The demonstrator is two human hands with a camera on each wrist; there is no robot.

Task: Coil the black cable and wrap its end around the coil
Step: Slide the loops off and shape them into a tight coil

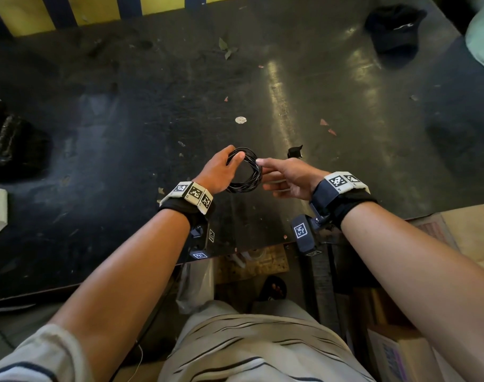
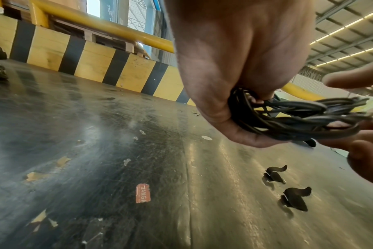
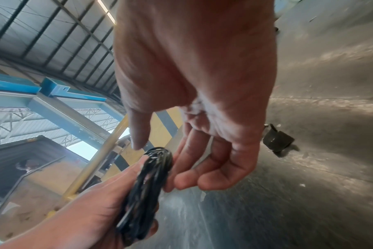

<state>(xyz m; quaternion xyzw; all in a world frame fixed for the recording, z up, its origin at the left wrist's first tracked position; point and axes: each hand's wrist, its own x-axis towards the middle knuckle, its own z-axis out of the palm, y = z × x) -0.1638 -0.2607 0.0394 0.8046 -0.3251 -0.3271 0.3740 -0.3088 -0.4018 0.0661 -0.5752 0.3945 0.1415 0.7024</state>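
The black cable is wound into a small round coil (image 1: 245,172), held upright above the dark table (image 1: 125,133). My left hand (image 1: 227,166) grips the coil's left side, thumb over the strands and fingers curled round them; the left wrist view shows that hand (image 2: 234,84) clamped on the bundle (image 2: 298,118). My right hand (image 1: 265,173) hovers at the coil's right side with relaxed, spread fingers and holds nothing. In the right wrist view the right hand (image 3: 194,151) is open beside the coil (image 3: 151,176), thumb apart from it. No loose cable end shows.
Short black strap pieces (image 2: 275,174) (image 2: 296,198) lie on the table just past my right hand, one seen as (image 1: 295,152). A black cap (image 1: 395,28) sits far right, dark bundles (image 1: 12,139) at the left. A yellow-and-black barrier (image 2: 96,62) borders the far edge.
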